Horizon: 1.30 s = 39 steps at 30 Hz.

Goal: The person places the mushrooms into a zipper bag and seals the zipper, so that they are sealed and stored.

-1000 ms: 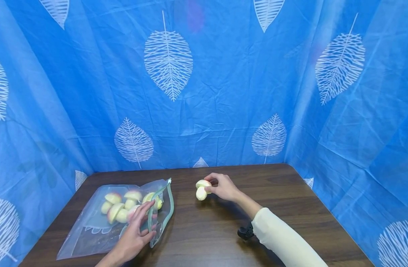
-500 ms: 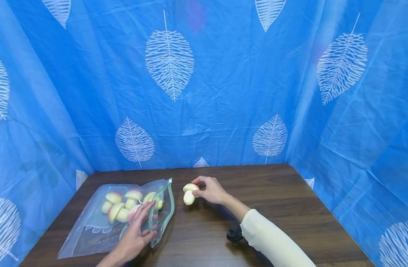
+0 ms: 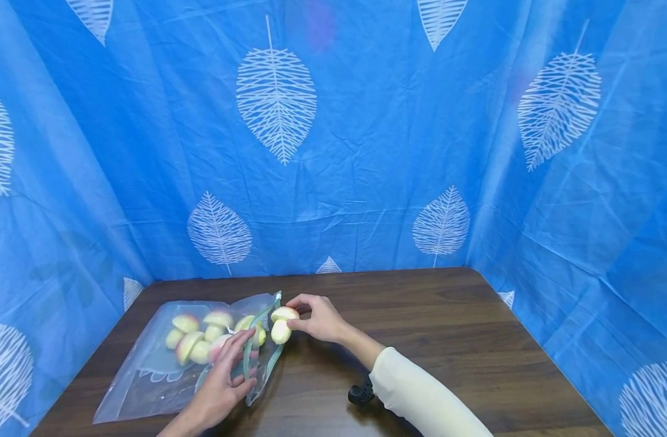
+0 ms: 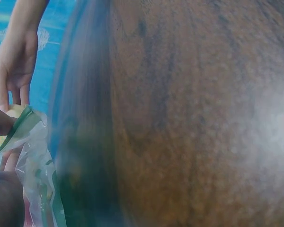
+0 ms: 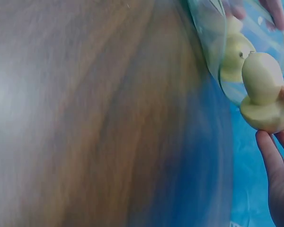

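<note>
A pale mushroom [image 3: 281, 328] with a pink-tinged cap is pinched between the thumb and fingers of my right hand [image 3: 321, 320]. It sits right at the mouth of a clear zip bag [image 3: 147, 394], beside the green zip strip. In the right wrist view, the mushroom [image 5: 262, 78] hangs stem up in front of the opening. My left hand [image 3: 221, 379] holds the bag's mouth apart, fingers and thumb at its rim. Inside the bag lie several similar mushrooms [image 3: 186, 349], and a yellowish rounded one [image 5: 237, 56] shows near the opening.
The bag lies on the left of a dark wooden table [image 3: 420, 315]. A black strap-like device [image 3: 360, 393] is on the right wrist, by the cream sleeve [image 3: 420, 391]. Blue curtains [image 3: 355, 152] with white leaf prints stand behind and at both sides.
My right hand has moved left with the mushroom, from the table's middle to the bag's mouth. My left hand and the bag have stayed in place.
</note>
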Available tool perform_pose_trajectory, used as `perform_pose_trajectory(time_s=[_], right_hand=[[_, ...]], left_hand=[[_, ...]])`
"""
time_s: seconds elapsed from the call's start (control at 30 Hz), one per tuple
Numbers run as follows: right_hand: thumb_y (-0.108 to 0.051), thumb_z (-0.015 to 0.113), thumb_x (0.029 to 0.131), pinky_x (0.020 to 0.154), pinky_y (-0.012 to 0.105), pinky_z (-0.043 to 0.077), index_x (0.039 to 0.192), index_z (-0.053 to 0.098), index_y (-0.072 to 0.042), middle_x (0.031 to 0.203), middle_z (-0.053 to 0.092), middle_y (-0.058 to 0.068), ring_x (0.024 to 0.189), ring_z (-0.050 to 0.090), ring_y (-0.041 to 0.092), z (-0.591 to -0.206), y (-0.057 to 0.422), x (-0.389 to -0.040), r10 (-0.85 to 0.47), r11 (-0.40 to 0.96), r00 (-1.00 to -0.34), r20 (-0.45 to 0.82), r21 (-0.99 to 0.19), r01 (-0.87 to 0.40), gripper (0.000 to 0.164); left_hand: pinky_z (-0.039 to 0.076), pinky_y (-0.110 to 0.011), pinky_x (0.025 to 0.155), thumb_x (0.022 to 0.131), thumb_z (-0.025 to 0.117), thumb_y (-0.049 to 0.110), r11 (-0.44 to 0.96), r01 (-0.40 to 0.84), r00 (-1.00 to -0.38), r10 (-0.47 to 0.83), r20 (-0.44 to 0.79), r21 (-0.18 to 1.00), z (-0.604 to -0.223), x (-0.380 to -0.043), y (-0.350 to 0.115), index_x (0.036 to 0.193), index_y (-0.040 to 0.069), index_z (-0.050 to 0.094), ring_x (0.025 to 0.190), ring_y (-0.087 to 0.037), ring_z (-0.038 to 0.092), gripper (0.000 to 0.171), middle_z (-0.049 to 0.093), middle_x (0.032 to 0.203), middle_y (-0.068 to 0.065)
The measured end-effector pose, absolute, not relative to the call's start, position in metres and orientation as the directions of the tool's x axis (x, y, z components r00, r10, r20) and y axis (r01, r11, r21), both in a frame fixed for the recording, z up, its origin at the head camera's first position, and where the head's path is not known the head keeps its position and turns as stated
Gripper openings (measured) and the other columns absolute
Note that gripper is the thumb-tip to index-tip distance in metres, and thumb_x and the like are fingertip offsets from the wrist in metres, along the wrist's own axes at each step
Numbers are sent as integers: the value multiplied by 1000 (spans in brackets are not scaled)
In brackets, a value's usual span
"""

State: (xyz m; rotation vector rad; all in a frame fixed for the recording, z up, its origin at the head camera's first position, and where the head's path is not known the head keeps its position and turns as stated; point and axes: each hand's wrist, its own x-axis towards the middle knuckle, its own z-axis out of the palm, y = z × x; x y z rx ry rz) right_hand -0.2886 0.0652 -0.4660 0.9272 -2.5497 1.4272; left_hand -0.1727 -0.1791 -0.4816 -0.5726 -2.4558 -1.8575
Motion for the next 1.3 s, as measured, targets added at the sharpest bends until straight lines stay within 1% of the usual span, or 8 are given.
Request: perform_pose_trajectory(time_s=[0.27, 0.47, 0.63, 0.83, 0.97, 1.13, 1.2, 1.3], right_hand=[[-11, 84, 87, 84, 22, 56, 113, 71, -6, 107, 67, 0, 100, 67, 11, -478, 41, -286, -465, 378, -811, 355, -748, -545, 29], [-16, 87, 85, 81, 21, 55, 101, 70, -11, 99, 65, -5, 94, 66, 7, -486, 31, -283, -388, 430, -836, 387, -726, -536, 24], [-21, 87, 85, 77, 19, 53, 100, 75, -14, 94, 69, -9, 88, 65, 4, -487, 23, -280, -365, 491, -835, 413, -676, -549, 20], [-18, 89, 83, 69, 16, 51, 95, 77, -11, 86, 67, -8, 77, 60, 0, -487, 9, -277, -311, 494, -842, 441, -682, -540, 18], [-14, 87, 85, 65, 17, 53, 91, 77, -9, 79, 68, -10, 70, 61, -1, -490, 0, -276, -258, 435, -890, 376, -777, -455, 13], [-10, 81, 90, 65, 26, 59, 98, 78, -6, 82, 70, -6, 72, 69, 11, -487, 3, -273, -314, 267, -933, 179, -926, -267, 9], [-7, 80, 91, 67, 29, 61, 102, 77, -4, 86, 70, -3, 76, 70, 15, -484, 9, -273, -343, 231, -929, 140, -946, -228, 12], [-7, 79, 91, 70, 30, 61, 106, 76, -2, 89, 71, -2, 79, 71, 16, -481, 19, -276, -351, 248, -926, 140, -939, -236, 15]], left_hand=[[56, -32, 90, 81, 64, -27, 259, 292, -935, 280, 217, 921, -479, -173, -178, 161, 11, 34, 131, -46, 43, 94, 20, 162, -16], [56, -31, 90, 79, 64, -27, 261, 306, -930, 285, 230, 916, -481, -173, -177, 161, 10, 34, 130, -45, 46, 95, 22, 161, -15], [55, -32, 91, 78, 63, -29, 255, 333, -921, 293, 255, 908, -483, -173, -177, 160, 8, 34, 130, -46, 45, 95, 24, 161, -16], [56, -31, 91, 77, 64, -28, 265, 346, -917, 297, 265, 900, -485, -173, -177, 160, 9, 37, 129, -49, 40, 95, 25, 161, -16], [55, -32, 92, 76, 63, -30, 235, 356, -911, 305, 279, 905, -486, -173, -177, 160, 7, 36, 129, -48, 42, 95, 23, 161, -17], [58, -32, 88, 75, 64, -29, 243, 394, -897, 310, 314, 886, -489, -173, -177, 159, 5, 36, 126, -49, 46, 96, 26, 159, -18], [58, -31, 86, 75, 65, -29, 260, 398, -899, 301, 318, 880, -489, -172, -177, 159, 6, 37, 125, -49, 46, 96, 27, 159, -18], [57, -33, 89, 75, 66, -28, 266, 390, -903, 297, 310, 881, -487, -173, -177, 159, 7, 37, 126, -51, 45, 95, 27, 159, -18]])
